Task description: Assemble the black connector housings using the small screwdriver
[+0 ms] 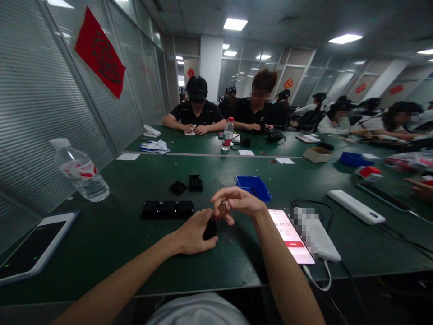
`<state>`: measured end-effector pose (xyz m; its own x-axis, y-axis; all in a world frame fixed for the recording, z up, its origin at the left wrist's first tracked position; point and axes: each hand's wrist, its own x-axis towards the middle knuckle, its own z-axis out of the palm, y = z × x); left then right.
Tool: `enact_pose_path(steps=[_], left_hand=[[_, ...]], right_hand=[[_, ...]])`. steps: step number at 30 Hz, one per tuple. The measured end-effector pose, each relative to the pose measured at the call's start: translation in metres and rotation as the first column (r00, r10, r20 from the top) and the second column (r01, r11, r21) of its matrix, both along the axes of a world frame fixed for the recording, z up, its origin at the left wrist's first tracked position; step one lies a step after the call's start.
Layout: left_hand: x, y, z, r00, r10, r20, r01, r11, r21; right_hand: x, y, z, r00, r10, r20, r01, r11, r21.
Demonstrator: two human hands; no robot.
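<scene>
My left hand (194,234) rests on the green table (111,234), its fingers closed around a small black part (210,229). Just above it my right hand (237,201) pinches a small brownish tool or piece (223,209) that points down at the black part. A row of black blocks (167,209) lies a little to the left of both hands. Two more black pieces (178,187) (195,183) sit behind that row.
A blue tray (253,187) stands behind my right hand. A lit phone (291,235) and a white power bank (356,206) with cables lie to the right. At the left are a tablet (34,248) and a tipped water bottle (81,170). Several seated people work at the far side.
</scene>
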<state>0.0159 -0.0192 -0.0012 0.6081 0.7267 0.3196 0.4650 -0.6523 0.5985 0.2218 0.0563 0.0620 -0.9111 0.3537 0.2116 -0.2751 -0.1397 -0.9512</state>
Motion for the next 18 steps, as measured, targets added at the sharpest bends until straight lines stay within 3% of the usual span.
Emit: enact_pose_path(steps=[6, 14, 18], left_hand=[[-0.0011, -0.0009, 0.0012, 0.999, 0.020, -0.026, -0.020, 1.000, -0.021], [-0.0006, -0.0018, 0.0043, 0.999, 0.021, -0.050, -0.023, 0.999, -0.038], [-0.0014, -0.0017, 0.0055, 0.999, 0.023, -0.038, -0.025, 0.998, -0.054]], right_hand=[[0.0005, 0.0020, -0.0012, 0.999, -0.019, 0.039, 0.017, 0.999, 0.041], [0.0011, 0.0019, 0.0006, 0.998, 0.043, -0.034, -0.041, 0.997, 0.059], [0.0006, 0.0006, 0.0004, 0.998, 0.015, -0.061, -0.012, 0.999, 0.043]])
